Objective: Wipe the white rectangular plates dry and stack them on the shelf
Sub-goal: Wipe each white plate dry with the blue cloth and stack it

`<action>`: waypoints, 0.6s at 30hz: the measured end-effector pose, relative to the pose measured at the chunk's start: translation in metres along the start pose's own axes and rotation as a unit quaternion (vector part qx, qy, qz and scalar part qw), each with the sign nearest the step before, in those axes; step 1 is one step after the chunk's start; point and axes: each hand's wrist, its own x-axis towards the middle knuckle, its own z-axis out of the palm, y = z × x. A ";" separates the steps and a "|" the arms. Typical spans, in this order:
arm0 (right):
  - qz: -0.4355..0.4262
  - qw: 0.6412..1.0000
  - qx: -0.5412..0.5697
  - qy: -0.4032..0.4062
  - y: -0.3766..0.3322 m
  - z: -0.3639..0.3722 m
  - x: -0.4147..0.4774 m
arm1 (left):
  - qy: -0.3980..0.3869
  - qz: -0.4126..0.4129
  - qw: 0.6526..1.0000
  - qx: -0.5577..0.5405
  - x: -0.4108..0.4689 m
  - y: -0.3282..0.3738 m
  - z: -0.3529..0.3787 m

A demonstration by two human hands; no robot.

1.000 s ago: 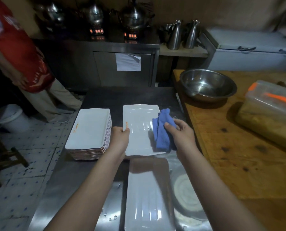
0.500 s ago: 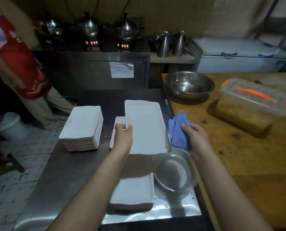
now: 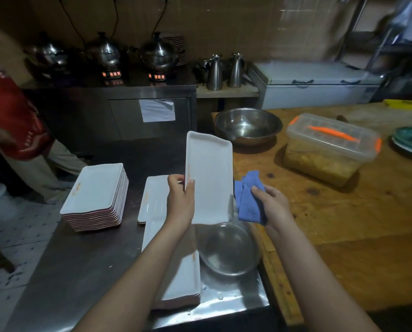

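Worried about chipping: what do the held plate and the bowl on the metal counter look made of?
Held plate: glossy white, likely ceramic or melamine; the smooth sheen fits both. Bowl: bare stainless steel, by its grey mirror-like reflections.

A white rectangular raised plate [image 3: 209, 178] with a shallow rim and a thin orange mark along one long edge stands tilted, nearly upright, above the counter [image 3: 80, 259], pinched at its left edge by the left grip [image 3: 181, 202]. A tall stack [image 3: 94, 188] of like plates sits to the left. A flat plate [image 3: 153, 200] lies between them, and a lower stack [image 3: 183, 279] lies nearer. The crumpled blue cloth [image 3: 247, 200] is in the right grip [image 3: 274, 207], just right of the raised plate
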 end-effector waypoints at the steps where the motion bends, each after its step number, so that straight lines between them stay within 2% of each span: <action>1: 0.002 1.000 -0.003 0.000 0.000 -0.001 0.000 | -0.003 0.006 1.000 -0.003 -0.001 0.000 0.002; 7: 0.004 1.000 -0.001 -0.004 0.002 -0.006 0.003 | -0.018 0.042 0.999 -0.002 -0.007 0.003 0.009; 18: 0.012 1.000 0.007 -0.009 0.001 -0.011 0.004 | -0.028 0.009 1.000 -0.012 -0.006 -0.005 0.015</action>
